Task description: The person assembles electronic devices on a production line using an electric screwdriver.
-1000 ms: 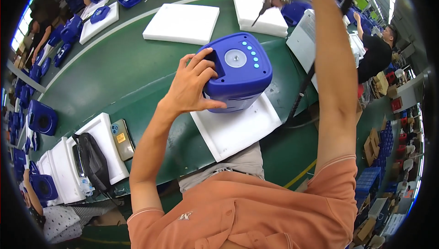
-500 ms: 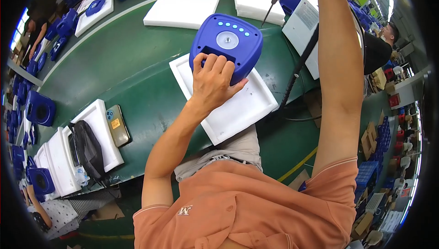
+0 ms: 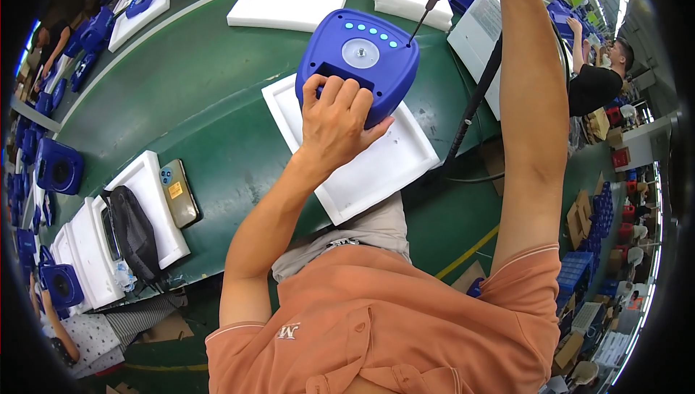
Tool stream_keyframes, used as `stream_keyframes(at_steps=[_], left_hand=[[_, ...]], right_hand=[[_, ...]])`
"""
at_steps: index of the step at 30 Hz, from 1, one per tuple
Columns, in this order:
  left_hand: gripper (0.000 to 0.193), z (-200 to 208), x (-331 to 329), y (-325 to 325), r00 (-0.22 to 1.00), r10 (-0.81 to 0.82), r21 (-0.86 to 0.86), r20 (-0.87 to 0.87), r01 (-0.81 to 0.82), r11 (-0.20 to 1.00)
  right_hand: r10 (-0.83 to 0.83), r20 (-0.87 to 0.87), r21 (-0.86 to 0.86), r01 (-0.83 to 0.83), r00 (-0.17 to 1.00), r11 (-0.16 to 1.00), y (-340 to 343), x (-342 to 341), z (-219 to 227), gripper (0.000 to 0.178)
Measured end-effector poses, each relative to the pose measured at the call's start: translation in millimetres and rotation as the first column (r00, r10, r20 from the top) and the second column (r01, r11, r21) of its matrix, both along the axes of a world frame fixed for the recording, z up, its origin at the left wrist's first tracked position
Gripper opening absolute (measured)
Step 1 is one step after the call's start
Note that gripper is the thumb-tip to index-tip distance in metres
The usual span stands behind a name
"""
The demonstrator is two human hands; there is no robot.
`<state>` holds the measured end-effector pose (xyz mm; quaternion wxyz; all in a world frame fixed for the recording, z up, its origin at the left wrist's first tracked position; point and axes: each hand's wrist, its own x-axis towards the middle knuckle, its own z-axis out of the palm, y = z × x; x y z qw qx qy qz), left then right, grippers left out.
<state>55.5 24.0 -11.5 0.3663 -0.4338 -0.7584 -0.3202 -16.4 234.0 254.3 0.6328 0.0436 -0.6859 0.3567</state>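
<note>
Take the white, shallow, rectangular foam tray (image 3: 380, 173) on the green worktop (image 3: 217, 141) as the reference. The blue, rounded plastic housing (image 3: 389, 74) is over the far part of the tray, with its flat face upward. This face carries a clear round disc (image 3: 360, 52), a row of five pale cyan dots (image 3: 373, 31) and a rectangular recess nearest you. Your left hand (image 3: 333, 123) grips the housing: its fingers hook into the recess and its thumb extends along the near side. Your right forearm (image 3: 534, 104) rises to the right of the tray; your right hand lies beyond the upper edge of view, so its finger state cannot be determined. Beyond the tray, a slim dark driver bit (image 3: 426, 16) slants down to the housing's far right corner hole; whether it is seated cannot be determined. A white foam slab (image 3: 289, 1) lies beyond the tray; a gold smartphone (image 3: 181, 198) lies to its left.
</note>
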Motion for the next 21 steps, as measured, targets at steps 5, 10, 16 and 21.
stream_keyframes(at_steps=[5, 10, 16, 21], left_hand=[[0.042, -0.7, 0.4, 0.4, 1.0, 0.003, 0.001, 0.005, -0.003, 1.0], [0.041, -2.8, -1.1, -1.9, 1.0, 0.011, 0.003, 0.015, -0.011, 1.0], [0.041, 4.5, -1.8, 3.4, 1.0, 0.002, -0.019, 0.023, -0.002, 1.0], [0.046, 15.5, -6.0, 3.8, 0.999, 0.035, -0.077, -0.021, -0.037, 0.996]], right_hand=[[-0.106, 0.122, -0.013, 0.109, 0.987, 0.994, 1.0, 6.5, 0.0, 0.056], [0.723, 0.156, -0.71, -0.432, 0.673, 0.556, 18.6, 37.9, 28.1, 0.058], [-0.119, -0.132, 0.133, 0.137, 0.984, 0.982, 6.5, 1.2, -30.6, 0.057], [-0.018, 0.109, 0.02, 0.016, 0.994, 1.0, -36.2, 24.2, -38.2, 0.056]])
